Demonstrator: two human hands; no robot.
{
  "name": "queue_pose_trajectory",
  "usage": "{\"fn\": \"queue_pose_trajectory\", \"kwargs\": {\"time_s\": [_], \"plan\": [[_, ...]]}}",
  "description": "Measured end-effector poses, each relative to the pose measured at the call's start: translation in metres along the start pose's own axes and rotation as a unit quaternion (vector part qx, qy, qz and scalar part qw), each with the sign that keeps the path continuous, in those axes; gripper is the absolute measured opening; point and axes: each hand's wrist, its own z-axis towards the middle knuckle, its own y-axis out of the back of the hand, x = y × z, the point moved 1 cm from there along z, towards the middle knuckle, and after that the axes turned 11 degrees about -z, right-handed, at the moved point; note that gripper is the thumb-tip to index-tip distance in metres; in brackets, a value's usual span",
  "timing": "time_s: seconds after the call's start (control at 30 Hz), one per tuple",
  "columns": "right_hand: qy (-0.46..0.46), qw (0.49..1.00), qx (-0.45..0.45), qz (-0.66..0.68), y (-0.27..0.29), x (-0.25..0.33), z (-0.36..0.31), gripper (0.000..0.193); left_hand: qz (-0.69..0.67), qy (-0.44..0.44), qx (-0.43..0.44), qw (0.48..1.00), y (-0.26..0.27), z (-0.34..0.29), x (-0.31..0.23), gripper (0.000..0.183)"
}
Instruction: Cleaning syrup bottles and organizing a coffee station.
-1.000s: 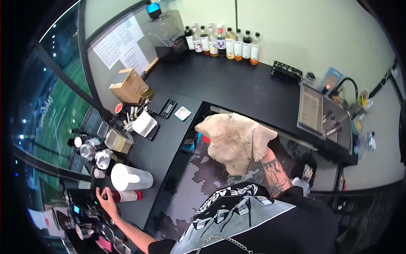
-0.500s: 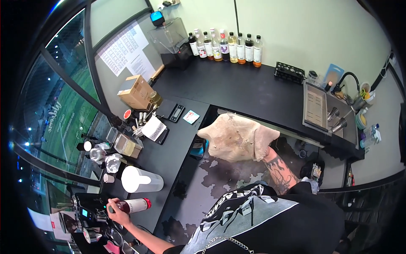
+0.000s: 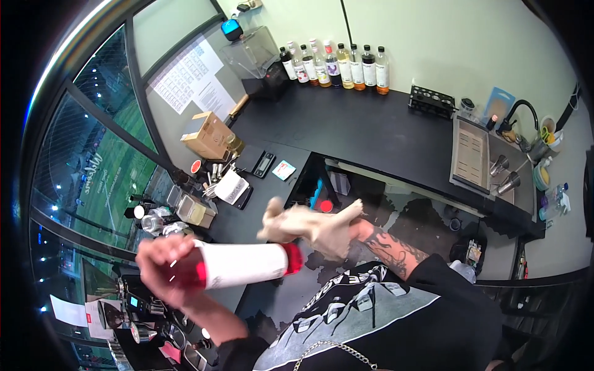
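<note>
Lifted off the desk [image 3: 383,130] since the earlier frames, a white bottle [image 3: 238,264] with red ends now lies sideways in the air, and the cloth [image 3: 306,224] has shrunk from a spread sheet to a bunched wad.

Largest first: the black desk runs in an L along the window and back wall; its near-left end is crowded and dim, so the small metal things there are hard to tell apart. One sink tray [image 3: 470,154] sits at the right, bent by the lens.

One bottle is held at its left end by the left hand [image 3: 166,272], fingers clamped around it; motion blur smears the hand. One cloth is gripped in the right hand [image 3: 346,230], which it mostly hides, so the grip reads as closed on cloth. The cloth's end is just beside the bottle's red cap.

One cardboard box [image 3: 210,136] stands by the window. Eight syrup bottles [image 3: 334,65] line the back wall.
</note>
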Motion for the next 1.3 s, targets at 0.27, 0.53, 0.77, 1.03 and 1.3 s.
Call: {"fn": "queue_pose_trajectory", "kwargs": {"time_s": [0.27, 0.53, 0.77, 1.03, 1.3], "plan": [[-0.157, 0.980, 0.028, -0.115, 0.047, -0.050, 0.026, 0.048, 0.118, 0.017, 0.039, 0.992, -0.099, 0.073, 0.194, 0.018], [-0.305, 0.941, -0.009, -0.147, 0.122, -0.123, -0.055, 0.053, 0.039, 0.044, 0.059, 0.996, -0.192, 0.118, 0.285, 0.021], [-0.269, 0.937, -0.140, -0.172, 0.206, -0.114, -0.042, 0.040, -0.018, 0.149, 0.297, 0.943, -0.241, 0.137, 0.349, 0.024], [-0.304, 0.923, -0.235, -0.021, 0.231, -0.163, -0.068, 0.047, 0.125, 0.103, 0.417, 0.894, -0.299, 0.168, 0.394, 0.067], [-0.326, 0.793, -0.488, 0.159, 0.239, -0.237, -0.132, 0.052, 0.287, -0.038, 0.245, 0.926, -0.212, 0.131, 0.443, 0.015]]}}
